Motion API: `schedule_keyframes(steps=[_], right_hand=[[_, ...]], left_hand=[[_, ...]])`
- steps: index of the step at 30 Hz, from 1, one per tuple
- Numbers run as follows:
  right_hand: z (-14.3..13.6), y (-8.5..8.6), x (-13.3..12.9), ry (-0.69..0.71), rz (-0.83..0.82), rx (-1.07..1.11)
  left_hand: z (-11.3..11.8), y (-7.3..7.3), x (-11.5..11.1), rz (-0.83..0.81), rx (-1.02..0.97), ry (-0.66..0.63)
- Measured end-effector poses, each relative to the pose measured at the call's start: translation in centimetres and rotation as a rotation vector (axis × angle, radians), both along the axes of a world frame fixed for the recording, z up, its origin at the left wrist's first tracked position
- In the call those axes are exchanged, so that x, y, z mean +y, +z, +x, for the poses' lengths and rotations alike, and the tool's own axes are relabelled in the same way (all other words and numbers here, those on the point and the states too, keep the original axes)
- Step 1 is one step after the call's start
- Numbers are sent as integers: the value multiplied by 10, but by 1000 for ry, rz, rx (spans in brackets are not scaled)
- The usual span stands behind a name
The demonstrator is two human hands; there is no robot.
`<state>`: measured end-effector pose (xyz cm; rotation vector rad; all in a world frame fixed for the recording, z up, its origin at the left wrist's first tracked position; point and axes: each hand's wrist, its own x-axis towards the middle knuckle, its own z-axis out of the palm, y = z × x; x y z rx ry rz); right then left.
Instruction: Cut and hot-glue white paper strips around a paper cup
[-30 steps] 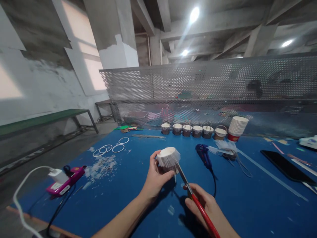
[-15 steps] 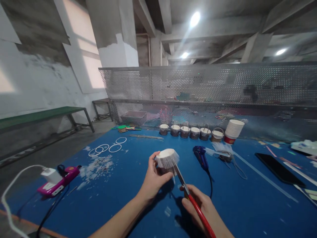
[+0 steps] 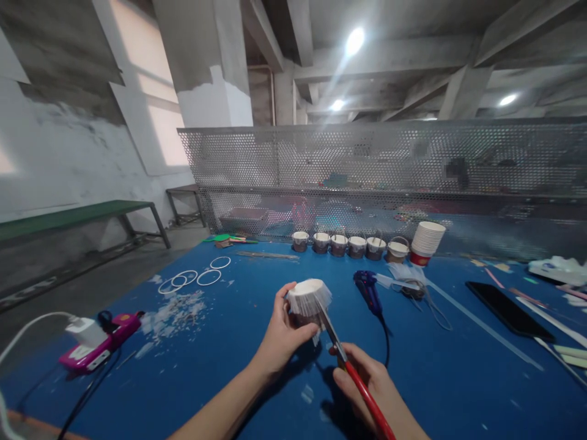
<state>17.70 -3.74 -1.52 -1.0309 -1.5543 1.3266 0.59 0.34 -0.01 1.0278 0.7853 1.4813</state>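
My left hand [image 3: 287, 333] is wrapped round a small cup [image 3: 308, 315], its thumb across the near side. White, fringe-like strips hang around the cup's pale top. In my right hand [image 3: 362, 373] is a pair of scissors [image 3: 334, 336] with red handles, pointing up and to the left. The metal blades reach the right side of the fringe; whether they are parted is hard to tell. A blue glue gun [image 3: 368, 290] lies to the right of the cup, its cable trailing toward me.
Several small buckets [image 3: 339, 245] line the back beside a stack of paper cups [image 3: 427, 238]. White rings [image 3: 208, 277] and scraps [image 3: 177, 311] lie left, near a purple power strip [image 3: 103, 348]. A black phone [image 3: 509, 308] lies right. Perforated metal panelling [image 3: 385, 159] borders the table's back.
The whole view has shifted slightly, so the table items appear a little further left. Both hands keep their hold; the scissors stay against the right side of the fringe.
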Motion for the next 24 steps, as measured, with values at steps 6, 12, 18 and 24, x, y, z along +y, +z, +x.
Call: schedule_keyframes(steps=[6, 12, 18, 24], right_hand=[[1, -1, 0, -36, 30, -40], [0, 1, 0, -35, 54, -45], [4, -7, 8, 57, 74, -71], [1, -3, 2, -35, 67, -76]], left_hand=[[-2, -3, 3, 6, -3, -32], [-3, -4, 3, 5, 2, -30], [-4, -6, 5, -4, 23, -3], [-4, -6, 4, -3, 21, -7]])
